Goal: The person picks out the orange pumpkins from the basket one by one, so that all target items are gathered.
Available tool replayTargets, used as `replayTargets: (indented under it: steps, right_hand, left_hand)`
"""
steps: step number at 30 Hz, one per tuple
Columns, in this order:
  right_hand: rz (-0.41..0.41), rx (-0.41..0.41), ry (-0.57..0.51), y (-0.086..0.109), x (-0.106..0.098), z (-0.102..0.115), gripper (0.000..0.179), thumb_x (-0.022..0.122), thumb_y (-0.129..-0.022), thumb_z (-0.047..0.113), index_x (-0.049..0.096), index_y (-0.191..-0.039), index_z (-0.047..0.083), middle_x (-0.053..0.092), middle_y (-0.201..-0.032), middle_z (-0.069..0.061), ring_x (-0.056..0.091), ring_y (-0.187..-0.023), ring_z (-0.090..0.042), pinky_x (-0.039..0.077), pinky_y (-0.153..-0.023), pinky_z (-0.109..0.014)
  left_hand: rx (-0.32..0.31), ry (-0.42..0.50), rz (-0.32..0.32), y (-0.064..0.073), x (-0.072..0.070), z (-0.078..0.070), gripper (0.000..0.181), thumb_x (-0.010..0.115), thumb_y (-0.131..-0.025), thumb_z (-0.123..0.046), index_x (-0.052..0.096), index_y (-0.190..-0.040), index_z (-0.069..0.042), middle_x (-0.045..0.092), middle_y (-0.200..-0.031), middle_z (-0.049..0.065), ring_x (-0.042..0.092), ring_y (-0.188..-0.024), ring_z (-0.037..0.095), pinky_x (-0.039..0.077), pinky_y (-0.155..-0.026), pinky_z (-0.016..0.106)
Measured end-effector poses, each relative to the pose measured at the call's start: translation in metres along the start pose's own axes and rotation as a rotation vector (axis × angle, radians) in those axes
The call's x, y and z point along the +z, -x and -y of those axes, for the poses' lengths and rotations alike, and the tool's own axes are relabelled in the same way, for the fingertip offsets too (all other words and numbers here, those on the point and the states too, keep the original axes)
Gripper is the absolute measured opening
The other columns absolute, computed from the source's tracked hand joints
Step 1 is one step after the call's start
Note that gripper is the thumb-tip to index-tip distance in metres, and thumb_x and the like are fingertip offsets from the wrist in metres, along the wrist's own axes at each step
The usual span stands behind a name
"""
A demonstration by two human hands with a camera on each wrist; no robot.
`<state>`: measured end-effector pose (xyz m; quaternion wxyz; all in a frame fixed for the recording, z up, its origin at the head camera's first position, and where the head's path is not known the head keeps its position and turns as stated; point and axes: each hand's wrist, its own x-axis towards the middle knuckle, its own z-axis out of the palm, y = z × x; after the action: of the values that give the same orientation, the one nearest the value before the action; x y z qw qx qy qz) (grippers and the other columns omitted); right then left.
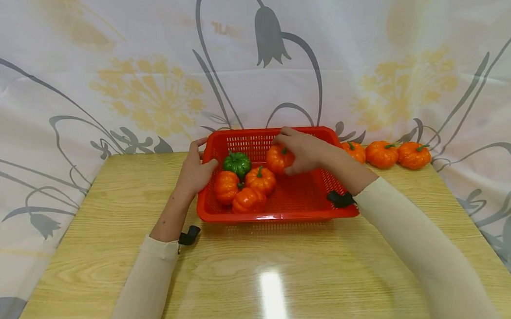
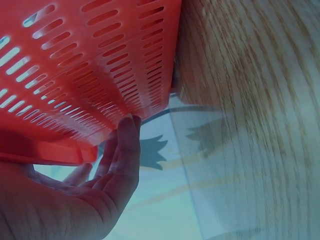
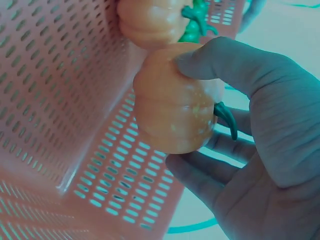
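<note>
My right hand grips an orange toy pumpkin with a green stem, inside the red plastic basket near its back wall. In the right wrist view, the thumb lies on one side of this pumpkin and the fingers on the other. My left hand holds the basket's left rim, thumb over the top and fingers along the outside, under the lip in the left wrist view. A green pumpkin and three orange pumpkins sit together in the basket's left part.
Three more orange pumpkins stand in a row on the wooden table, right of the basket along the back edge. Behind the table hangs a pale floral curtain. Dark straps are on both wrists.
</note>
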<state>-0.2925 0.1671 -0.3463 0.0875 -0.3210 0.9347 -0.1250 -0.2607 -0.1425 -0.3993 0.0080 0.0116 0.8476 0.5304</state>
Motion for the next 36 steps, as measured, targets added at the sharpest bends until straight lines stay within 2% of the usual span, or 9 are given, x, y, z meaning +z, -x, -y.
replayTargets:
  steps: [10,18,24,28,36]
  right_hand:
    - [-0.082,-0.074,-0.028,0.025,-0.017,0.008,0.071,0.080,-0.082,0.021,0.055,-0.146,0.004,0.050,-0.137,-0.010,0.057,-0.109,-0.027,0.053,-0.097,-0.044]
    - [-0.125,-0.117,-0.057,0.043,-0.019,0.015,0.070,0.078,-0.083,0.022,0.055,-0.147,0.005,0.051,-0.136,-0.009,0.057,-0.106,-0.023,0.053,-0.091,-0.041]
    - [-0.164,-0.140,-0.065,0.055,-0.018,0.017,0.068,0.078,-0.082,0.022,0.057,-0.145,0.007,0.053,-0.134,-0.005,0.057,-0.104,-0.020,0.054,-0.091,-0.040]
    - [-0.185,-0.124,-0.093,0.064,-0.017,0.018,0.069,0.079,-0.083,0.023,0.057,-0.146,0.010,0.054,-0.133,-0.003,0.059,-0.105,-0.019,0.055,-0.092,-0.039]
    - [-0.232,-0.085,-0.141,0.084,-0.013,0.018,0.067,0.082,-0.086,0.024,0.056,-0.148,0.013,0.051,-0.145,-0.004,0.058,-0.114,-0.020,0.053,-0.098,-0.043]
  left_hand:
    - [0.013,-0.004,-0.005,-0.001,0.000,0.001,0.070,0.056,-0.101,-0.015,0.028,-0.165,-0.015,0.056,-0.133,0.023,0.066,-0.110,0.040,0.063,-0.089,0.054]
    - [0.010,-0.010,-0.004,-0.002,0.000,0.003,0.070,0.056,-0.101,-0.015,0.028,-0.165,-0.015,0.056,-0.133,0.023,0.066,-0.110,0.040,0.063,-0.090,0.054]
    - [0.011,-0.021,-0.004,-0.002,0.000,0.003,0.070,0.055,-0.101,-0.015,0.027,-0.166,-0.014,0.056,-0.133,0.023,0.065,-0.111,0.040,0.062,-0.092,0.053]
    - [0.010,-0.021,-0.006,-0.002,0.000,0.003,0.070,0.055,-0.101,-0.016,0.028,-0.165,-0.015,0.056,-0.134,0.023,0.065,-0.111,0.040,0.062,-0.092,0.054]
    - [0.010,-0.017,-0.005,-0.002,0.001,0.003,0.070,0.056,-0.101,-0.015,0.028,-0.165,-0.015,0.056,-0.133,0.023,0.065,-0.110,0.040,0.062,-0.091,0.054]
